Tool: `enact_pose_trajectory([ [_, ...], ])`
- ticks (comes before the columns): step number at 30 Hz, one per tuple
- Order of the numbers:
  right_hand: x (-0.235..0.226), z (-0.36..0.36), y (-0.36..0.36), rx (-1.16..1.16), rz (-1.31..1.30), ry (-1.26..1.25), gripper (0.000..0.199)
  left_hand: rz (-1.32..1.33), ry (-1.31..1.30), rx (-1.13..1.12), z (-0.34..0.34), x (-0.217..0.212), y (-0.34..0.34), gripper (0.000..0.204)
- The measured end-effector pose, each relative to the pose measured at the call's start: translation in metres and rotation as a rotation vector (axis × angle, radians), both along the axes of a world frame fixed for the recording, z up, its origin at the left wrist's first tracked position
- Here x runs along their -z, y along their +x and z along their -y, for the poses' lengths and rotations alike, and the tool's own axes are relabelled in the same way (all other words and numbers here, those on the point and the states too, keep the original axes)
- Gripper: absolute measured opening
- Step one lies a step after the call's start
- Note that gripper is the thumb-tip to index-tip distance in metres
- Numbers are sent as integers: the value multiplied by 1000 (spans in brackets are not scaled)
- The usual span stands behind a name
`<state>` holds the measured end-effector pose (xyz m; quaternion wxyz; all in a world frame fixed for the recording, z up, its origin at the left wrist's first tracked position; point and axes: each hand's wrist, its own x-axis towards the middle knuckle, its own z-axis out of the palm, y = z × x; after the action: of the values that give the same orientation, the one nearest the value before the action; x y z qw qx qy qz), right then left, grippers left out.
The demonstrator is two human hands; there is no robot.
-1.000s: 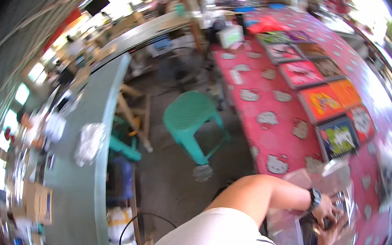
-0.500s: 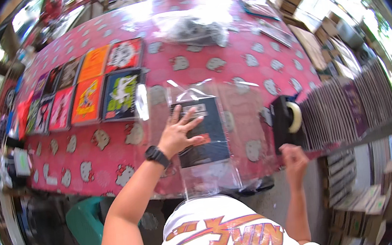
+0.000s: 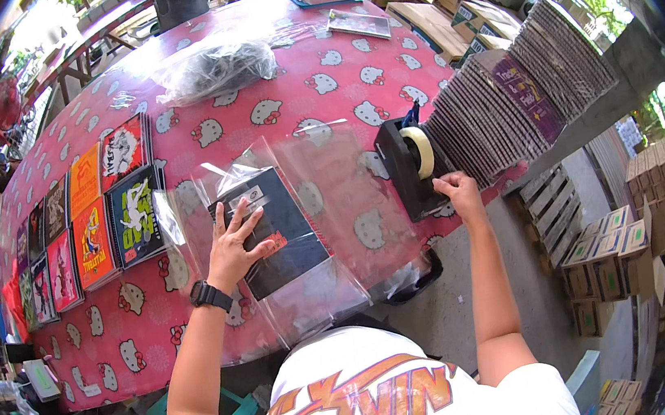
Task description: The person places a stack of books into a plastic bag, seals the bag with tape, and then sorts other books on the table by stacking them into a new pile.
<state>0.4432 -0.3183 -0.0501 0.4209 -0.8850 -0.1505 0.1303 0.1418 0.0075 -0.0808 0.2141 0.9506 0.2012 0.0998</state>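
Observation:
My left hand (image 3: pixel 232 247) lies flat with spread fingers on a dark-covered book (image 3: pixel 294 240), which has a small red patch. Around and under the book spreads a clear plastic sheet (image 3: pixel 367 224), reaching to both sides and toward my body. At the right, a black tape dispenser (image 3: pixel 399 175) holds a cream roll of tape (image 3: pixel 422 154). My right hand (image 3: pixel 462 195) is closed in a pinch at the dispenser's near end; whatever is between the fingertips is too small to make out.
Two rows of colourful spiral notebooks (image 3: pixel 94 239) lie at the left. A crumpled clear plastic bundle (image 3: pixel 226 65) sits toward the back. A long row of wrapped books (image 3: pixel 474 122) lines the right edge. Cardboard boxes (image 3: pixel 612 253) are stacked beyond the table.
The view has swung to the right, so the table appears turned. My right hand has come up close against the dispenser's near end. My left hand stays pressed on the book.

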Motion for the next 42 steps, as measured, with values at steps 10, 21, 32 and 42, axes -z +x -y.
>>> enact_pose_trajectory([
  [10,42,60,-40,80,-936,680,4,-109,-26,-66,4,-10,1,65],
  [21,-19,-221,-132,-811,-526,81,35,-118,-204,-130,6,-28,8,72],
  [32,35,-143,-100,-715,-21,-247,54,582,-291,-501,30,17,-33,75],
  [42,-36,-155,-128,-866,-79,468,63,669,-564,-262,18,-15,-64,65],
])
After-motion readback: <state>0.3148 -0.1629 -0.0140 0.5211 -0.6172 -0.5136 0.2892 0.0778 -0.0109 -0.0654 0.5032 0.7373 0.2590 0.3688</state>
